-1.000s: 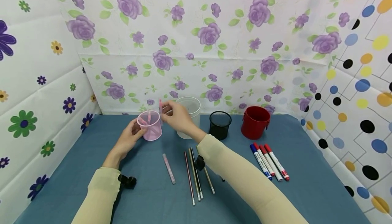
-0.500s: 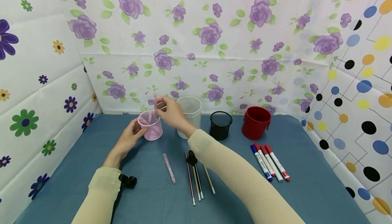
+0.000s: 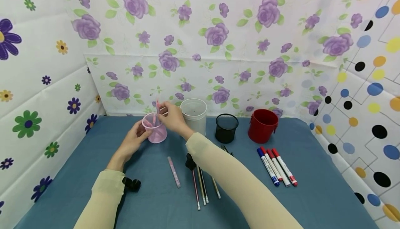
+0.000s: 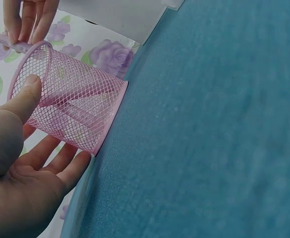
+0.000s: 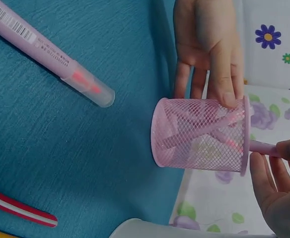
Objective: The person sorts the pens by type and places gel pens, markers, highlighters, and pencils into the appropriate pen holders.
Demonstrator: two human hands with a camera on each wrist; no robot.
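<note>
A pink mesh pen cup [image 3: 158,136] stands upright at the back left of the table, with pink highlighters [image 5: 204,130] leaning inside it. My left hand [image 3: 132,140] grips the cup from the left, thumb on the near side and fingers around it. At the cup's rim, my right hand [image 3: 174,118] pinches another pink highlighter [image 5: 264,148] by its upper part. In the right wrist view, its lower end has passed inside the mouth. One more pink highlighter [image 3: 174,172] lies on the cloth in front of the cup.
Right of the cup stand a white bin [image 3: 198,123], a black mesh cup [image 3: 225,133] and a red bucket [image 3: 261,131]. Several pencils [image 3: 196,189] lie under the right forearm. Blue and red markers [image 3: 276,168] lie at the right. Patterned cloth walls enclose the table.
My right hand has moved left, bringing its highlighter from beside the pink cup to over its mouth and slightly down into it. The left hand keeps its hold on the cup.
</note>
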